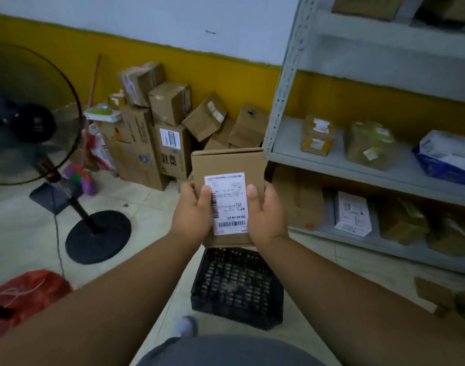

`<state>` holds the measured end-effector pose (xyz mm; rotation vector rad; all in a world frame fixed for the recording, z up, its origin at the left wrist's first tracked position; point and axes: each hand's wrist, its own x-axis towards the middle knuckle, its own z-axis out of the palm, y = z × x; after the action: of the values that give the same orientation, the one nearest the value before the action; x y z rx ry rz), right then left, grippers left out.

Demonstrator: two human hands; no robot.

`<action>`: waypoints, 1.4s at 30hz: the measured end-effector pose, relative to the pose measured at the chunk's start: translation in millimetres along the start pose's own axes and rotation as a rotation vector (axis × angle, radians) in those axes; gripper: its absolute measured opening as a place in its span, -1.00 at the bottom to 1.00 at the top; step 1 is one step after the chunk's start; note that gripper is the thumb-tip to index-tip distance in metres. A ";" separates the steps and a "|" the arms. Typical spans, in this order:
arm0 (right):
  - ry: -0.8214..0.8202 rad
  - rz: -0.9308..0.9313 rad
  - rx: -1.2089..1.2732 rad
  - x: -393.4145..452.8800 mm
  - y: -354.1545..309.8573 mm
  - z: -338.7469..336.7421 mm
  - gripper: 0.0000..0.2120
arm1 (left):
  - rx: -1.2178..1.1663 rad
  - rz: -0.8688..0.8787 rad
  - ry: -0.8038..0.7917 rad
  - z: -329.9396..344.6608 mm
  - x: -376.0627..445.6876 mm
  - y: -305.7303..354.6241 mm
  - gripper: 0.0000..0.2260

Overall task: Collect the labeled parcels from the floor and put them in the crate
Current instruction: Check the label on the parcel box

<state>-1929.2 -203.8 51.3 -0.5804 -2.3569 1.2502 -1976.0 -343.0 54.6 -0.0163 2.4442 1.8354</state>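
A brown cardboard parcel [227,162] with a white shipping label is held up in front of me, label facing the camera. My left hand [193,212] grips its left side and my right hand [265,215] grips its right side, thumbs on the label. Directly below the parcel, a black perforated plastic crate [236,286] stands on the tiled floor; its inside looks empty. More labeled cardboard parcels [170,101] are piled against the yellow wall behind.
A grey metal shelf rack [331,157] with parcels fills the right. A standing fan [33,114] with a round black base [98,236] is at left. A red bag [25,291] lies at lower left. Torn cardboard [442,299] lies at lower right.
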 end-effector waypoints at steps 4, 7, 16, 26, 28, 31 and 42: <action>0.085 0.032 -0.165 71.1 -8.6 12.8 -0.50 | 0.065 0.033 -0.033 20.4 78.5 14.0 -0.72; 0.156 0.143 -0.186 111.5 4.3 22.2 -0.50 | 0.056 0.037 -0.113 43.5 117.2 20.5 -0.70; 0.054 0.471 -0.255 152.4 195.5 102.7 -0.74 | 0.114 -0.194 -0.211 146.7 172.1 -136.9 -0.76; -0.327 0.709 -0.392 62.1 473.2 297.3 -0.75 | 0.567 -0.383 -0.417 222.6 166.3 -482.1 -0.74; -0.391 0.751 -0.399 43.1 522.2 327.9 -0.69 | 0.658 -0.421 -0.517 232.1 170.7 -541.7 -0.66; -0.414 0.864 -0.337 20.8 583.8 372.6 -0.70 | 0.770 -0.497 -0.641 247.9 182.6 -615.4 -0.57; -0.567 1.078 -0.254 -0.4 694.2 459.8 -0.69 | 0.695 -0.822 -0.764 293.7 197.7 -741.9 -0.49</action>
<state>-2056.3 -158.1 -770.4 -1.9868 -2.7331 1.6738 -2110.7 -260.7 -752.1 -0.1951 1.9136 0.4778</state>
